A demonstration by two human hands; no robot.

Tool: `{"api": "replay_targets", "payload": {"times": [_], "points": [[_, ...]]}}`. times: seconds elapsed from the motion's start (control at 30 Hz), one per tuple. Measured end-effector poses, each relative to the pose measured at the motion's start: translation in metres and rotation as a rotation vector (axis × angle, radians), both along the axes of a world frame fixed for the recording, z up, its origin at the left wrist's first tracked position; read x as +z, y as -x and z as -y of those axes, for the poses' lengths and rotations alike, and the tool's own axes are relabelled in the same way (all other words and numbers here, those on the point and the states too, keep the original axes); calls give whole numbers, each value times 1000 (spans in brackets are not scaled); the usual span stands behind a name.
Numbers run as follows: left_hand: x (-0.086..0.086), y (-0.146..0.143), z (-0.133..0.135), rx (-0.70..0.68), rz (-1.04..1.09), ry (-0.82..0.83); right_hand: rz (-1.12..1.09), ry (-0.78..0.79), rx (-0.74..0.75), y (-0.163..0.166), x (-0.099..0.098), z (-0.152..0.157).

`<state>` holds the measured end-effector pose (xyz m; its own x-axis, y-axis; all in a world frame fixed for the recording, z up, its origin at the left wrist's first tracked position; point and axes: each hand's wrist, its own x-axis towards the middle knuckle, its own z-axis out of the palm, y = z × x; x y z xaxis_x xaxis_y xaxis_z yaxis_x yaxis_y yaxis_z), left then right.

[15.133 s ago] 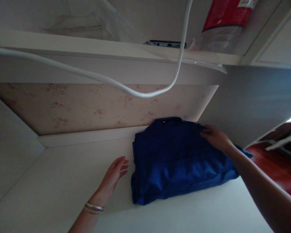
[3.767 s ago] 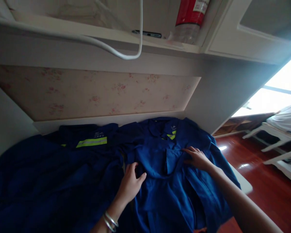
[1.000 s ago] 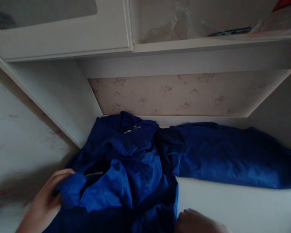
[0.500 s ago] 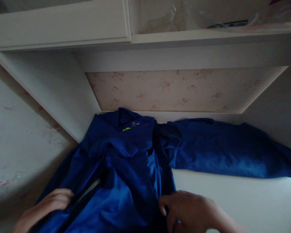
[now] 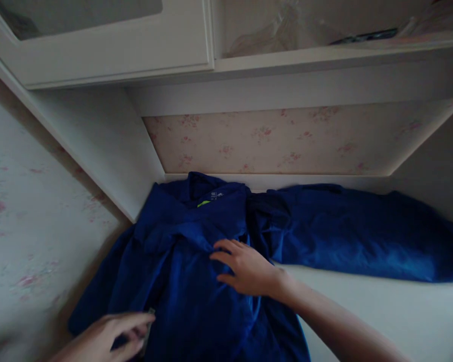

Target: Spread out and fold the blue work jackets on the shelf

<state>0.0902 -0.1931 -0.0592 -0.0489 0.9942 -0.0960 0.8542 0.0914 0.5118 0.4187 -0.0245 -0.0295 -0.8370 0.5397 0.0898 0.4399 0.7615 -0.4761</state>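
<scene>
A blue work jacket (image 5: 181,251) lies spread on the white desk top (image 5: 381,311), its collar with a small yellow-green mark toward the back wall. My right hand (image 5: 245,269) lies flat, fingers apart, on the jacket's middle. My left hand (image 5: 109,337) is at the bottom left on the jacket's lower edge, its fingers blurred around a dark fold with a grey strip. A second blue garment (image 5: 355,236) lies folded along the back to the right, touching the jacket.
A white side panel (image 5: 94,146) closes the desk on the left. Flowered wallpaper (image 5: 287,141) covers the back. Above are a white cupboard door (image 5: 98,40) and an open shelf (image 5: 324,55) with clear plastic and a dark flat object.
My right hand has moved up from the jacket's lower edge onto its middle and flattened. The crumpled front now lies smoother. My left hand has slid lower along the left edge.
</scene>
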Motion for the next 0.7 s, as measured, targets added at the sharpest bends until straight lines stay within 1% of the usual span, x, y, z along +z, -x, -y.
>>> {"api": "replay_targets", "payload": {"times": [0.03,0.07,0.1,0.13,0.17,0.23,0.3,0.37,0.4,0.47,0.5,0.57,0.63,0.7], "points": [[6,-3,-17,-16,37,42,8,-52,-75,18,-7,-11],[9,-7,-35,-18,60,60,18,-53,-126,34,-16,-20],[10,-11,-54,-2,52,22,25,-30,-167,46,-25,-28],[6,-14,-72,17,12,-40,17,14,-205,54,-33,-36],[-1,-17,-86,26,-35,-104,-6,58,-246,57,-39,-44],[-24,-21,-103,-7,-121,-186,-94,106,-367,49,-42,-60],[-53,-21,-105,-49,-152,-221,-229,151,-548,24,-38,-80],[-78,-19,-98,-36,-150,-255,-364,223,-767,-11,-33,-103],[-87,-18,-94,-12,-146,-273,-421,275,-876,-30,-32,-114],[-97,-16,-90,41,-139,-291,-508,401,-1049,-65,-35,-132],[-99,-15,-89,59,-138,-287,-544,466,-1108,-80,-38,-137],[-97,-16,-90,80,-158,-253,-612,569,-1180,-100,-46,-141],[-89,-18,-93,72,-212,-210,-672,626,-1205,-108,-55,-138],[-78,-23,-95,31,-279,-197,-708,649,-1196,-108,-60,-133]]}}
